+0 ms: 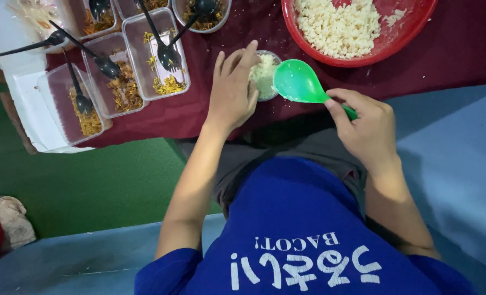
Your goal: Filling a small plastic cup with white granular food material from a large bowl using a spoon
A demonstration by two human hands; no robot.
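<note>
Spreading across the top of the view from ten to two o'clock, a dark red cloth (429,54) covers the table. At one o'clock on it sits a red bowl (388,46) holding a heap of white rice (338,24). At ten and eleven o'clock stand several clear plastic boxes (71,106), each with a little yellow-brown food and a black plastic fork or spoon (164,46) lying in it. A white tray (27,104) lies under the boxes at nine to ten o'clock.

The left hand (233,90), just left of centre, lies cupped over the near side of a small clear cup (265,74), fingers wrapped on its rim and wall. The cup sits at twelve o'clock from the person's body, on the cloth's near edge, just below the red bowl, and is full of white rice.

The right hand (369,128), at three o'clock from the cup, closes thumb and fingers tightly on the handle of a green spoon (297,82). The spoon's empty scoop faces up, its tip touching the cup's right rim.
</note>
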